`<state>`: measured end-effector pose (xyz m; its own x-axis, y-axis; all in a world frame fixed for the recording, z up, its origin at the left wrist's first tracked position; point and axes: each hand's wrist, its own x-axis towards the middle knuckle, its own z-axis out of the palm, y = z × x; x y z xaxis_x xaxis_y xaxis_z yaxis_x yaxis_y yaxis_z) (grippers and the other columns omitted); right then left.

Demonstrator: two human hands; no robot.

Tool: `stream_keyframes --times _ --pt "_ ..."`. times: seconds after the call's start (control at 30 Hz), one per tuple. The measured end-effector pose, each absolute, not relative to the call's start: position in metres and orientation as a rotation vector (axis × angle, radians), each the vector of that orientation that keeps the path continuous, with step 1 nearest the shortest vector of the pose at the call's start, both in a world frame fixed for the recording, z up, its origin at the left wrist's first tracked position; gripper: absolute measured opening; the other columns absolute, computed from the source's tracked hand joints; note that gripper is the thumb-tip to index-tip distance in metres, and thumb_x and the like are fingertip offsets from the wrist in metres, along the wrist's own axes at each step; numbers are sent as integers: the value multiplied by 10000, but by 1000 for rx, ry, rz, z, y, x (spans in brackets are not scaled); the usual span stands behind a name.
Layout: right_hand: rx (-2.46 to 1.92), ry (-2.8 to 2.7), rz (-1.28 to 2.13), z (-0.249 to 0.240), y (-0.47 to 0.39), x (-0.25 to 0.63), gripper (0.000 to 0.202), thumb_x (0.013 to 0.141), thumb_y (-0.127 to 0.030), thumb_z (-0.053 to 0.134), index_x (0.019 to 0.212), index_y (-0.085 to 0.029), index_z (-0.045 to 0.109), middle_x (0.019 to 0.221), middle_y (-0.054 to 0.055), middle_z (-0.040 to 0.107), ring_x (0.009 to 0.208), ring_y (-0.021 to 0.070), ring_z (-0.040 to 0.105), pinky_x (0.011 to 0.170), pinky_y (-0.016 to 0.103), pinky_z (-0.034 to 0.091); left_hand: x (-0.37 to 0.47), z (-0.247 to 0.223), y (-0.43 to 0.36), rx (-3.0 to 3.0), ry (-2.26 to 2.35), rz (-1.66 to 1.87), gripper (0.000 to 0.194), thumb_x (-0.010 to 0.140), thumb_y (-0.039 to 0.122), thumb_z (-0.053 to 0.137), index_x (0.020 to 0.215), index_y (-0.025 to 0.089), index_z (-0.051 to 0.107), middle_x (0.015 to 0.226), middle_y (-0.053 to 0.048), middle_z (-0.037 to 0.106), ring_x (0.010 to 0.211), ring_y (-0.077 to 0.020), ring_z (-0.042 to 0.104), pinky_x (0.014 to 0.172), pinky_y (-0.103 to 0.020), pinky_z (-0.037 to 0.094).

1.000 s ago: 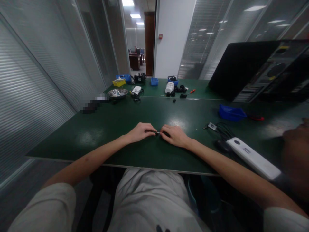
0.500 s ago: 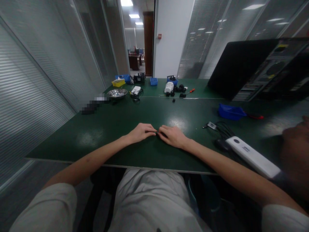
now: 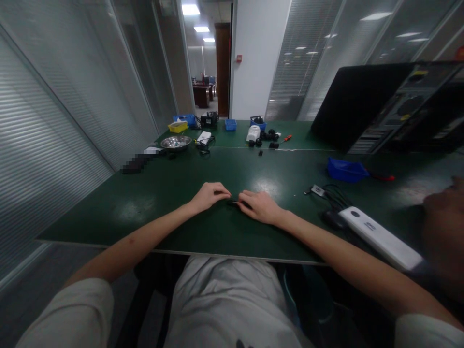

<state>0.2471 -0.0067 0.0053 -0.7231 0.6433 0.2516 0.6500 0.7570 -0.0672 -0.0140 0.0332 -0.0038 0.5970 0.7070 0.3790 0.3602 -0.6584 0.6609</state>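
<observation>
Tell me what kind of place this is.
Probably an electronics assembly or repair bench in an office: a long green worktable between glass partitions, small blue parts bins, an opened computer case, and both hands meeting on a small dark part.

A small dark part (image 3: 234,203) between both hands is too small to identify; the fingers (image 3: 246,199) cover most of it. A pixelated patch (image 3: 136,163) blurs something on the counter (image 3: 174,193).

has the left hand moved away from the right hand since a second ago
No. The left hand stays fingertip to fingertip with the right hand near the glare patch on the green table.
</observation>
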Motion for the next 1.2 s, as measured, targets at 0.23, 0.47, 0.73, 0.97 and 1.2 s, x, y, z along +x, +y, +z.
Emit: stream_keyframes --times 0.23,0.47,0.73,0.97,1.2 --pt "-993 -2667 -27 4 -6 248 245 1070 -385 422 1045 -215 597 961 49 645 697 143 552 616 288 287 -12 -7 40 2526 818 791 196 1004 252 621 1012 159 793 1034 -84 730 960 -189 680 898 -300 515" --pt "-1022 -2475 54 0 -2 253 220 1061 -370 452 1055 -226 619 986 46 675 765 155 596 665 282 363 -20 -2 29 2638 778 775 281 1042 209 527 1205 191 754 1184 -99 696 1110 -205 641 994 -336 500" --pt "-1063 -2263 132 -5 11 261 182 1044 -345 491 987 -229 620 936 37 675 785 163 608 710 287 406 -11 7 18 2662 683 661 244 990 319 658 1189 204 739 1105 -87 718 1049 -217 632 957 -350 492" --pt "-1074 -2319 147 -1 7 260 171 1039 -345 503 1001 -230 625 941 33 674 770 155 600 712 280 403 -21 8 21 2630 732 660 196 981 269 658 1149 187 718 1178 -88 696 1129 -215 625 1017 -354 484" --pt "-1088 -2329 141 -1 7 260 203 1046 -362 484 1009 -224 628 944 38 672 763 155 594 705 282 399 -17 10 16 2687 761 596 264 1013 300 607 1230 183 700 1156 -103 703 1088 -217 652 981 -333 502"
